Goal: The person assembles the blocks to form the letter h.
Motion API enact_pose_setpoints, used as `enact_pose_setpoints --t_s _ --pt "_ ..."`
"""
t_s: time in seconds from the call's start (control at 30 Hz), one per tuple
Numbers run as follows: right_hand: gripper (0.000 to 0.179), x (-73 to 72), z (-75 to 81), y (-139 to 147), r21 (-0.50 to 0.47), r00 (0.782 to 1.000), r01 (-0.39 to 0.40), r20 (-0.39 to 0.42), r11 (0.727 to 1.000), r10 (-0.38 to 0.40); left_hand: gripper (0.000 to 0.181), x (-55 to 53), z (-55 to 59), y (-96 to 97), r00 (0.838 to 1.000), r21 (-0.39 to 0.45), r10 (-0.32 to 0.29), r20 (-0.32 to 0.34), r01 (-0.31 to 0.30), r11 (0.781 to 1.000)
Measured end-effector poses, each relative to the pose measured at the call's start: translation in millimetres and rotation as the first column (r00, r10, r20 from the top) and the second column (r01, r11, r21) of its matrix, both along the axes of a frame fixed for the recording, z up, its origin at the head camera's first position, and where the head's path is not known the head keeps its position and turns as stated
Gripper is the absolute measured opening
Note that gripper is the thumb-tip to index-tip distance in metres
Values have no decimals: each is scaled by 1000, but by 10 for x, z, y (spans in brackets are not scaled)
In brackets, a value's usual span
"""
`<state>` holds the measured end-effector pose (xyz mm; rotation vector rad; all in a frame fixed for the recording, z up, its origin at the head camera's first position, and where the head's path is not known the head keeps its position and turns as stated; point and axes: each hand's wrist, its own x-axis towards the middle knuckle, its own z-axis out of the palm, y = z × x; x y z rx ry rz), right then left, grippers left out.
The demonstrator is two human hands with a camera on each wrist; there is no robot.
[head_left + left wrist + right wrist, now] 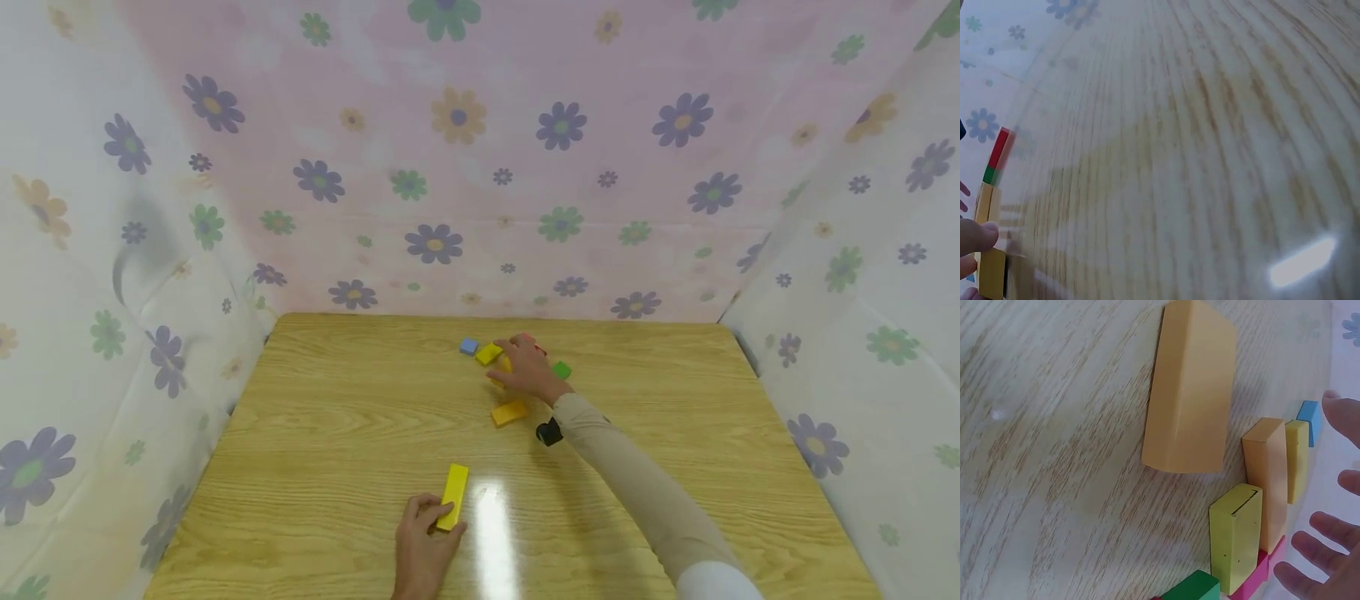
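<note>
In the head view my left hand (426,537) grips the near end of a long yellow block (454,492) that lies on the table. Its thumb and fingers sit along the block's sides. Farther back, my right hand (528,367) hovers over a cluster of blocks, fingers spread and holding nothing. Around it lie a blue block (468,346), a yellow block (488,354), a green block (562,370) and an orange block (509,413). The right wrist view shows another orange block (1266,481), a second yellow block (1235,540) and a pink-red block (1250,581), partly hidden.
The wooden table (337,450) is bordered by flowered cloth (495,183) at the back and both sides. A black device (550,432) shows beneath the right forearm. Light glares off the tabletop near the left hand.
</note>
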<state>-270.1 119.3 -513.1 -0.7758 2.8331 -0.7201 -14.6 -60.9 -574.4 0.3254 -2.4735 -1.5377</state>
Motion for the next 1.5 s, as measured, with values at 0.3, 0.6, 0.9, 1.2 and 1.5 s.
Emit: enact_pose_setpoints --t_s 0.3,0.6,0.9,1.2,1.5 --pt "62 -34 -51 -7 89 999 29 -19 996 -28 28 32 -68 23 999 -30 -43 -14 42 999" --pt "57 -70 -162 -3 97 999 31 -14 995 -29 23 -68 -16 -111 975 -175 -193 -114 172 969" --pt "46 -58 -219 23 136 996 85 -19 987 -83 32 -339 50 -437 785 -262 -607 -128 563 784" --pt "41 -69 -220 3 152 995 102 -14 983 -101 41 -389 36 -577 714 -246 -700 2 679 692" --pt "48 -70 -197 35 136 984 149 76 979 -160 38 -340 -114 -545 729 -287 -670 -139 618 732"
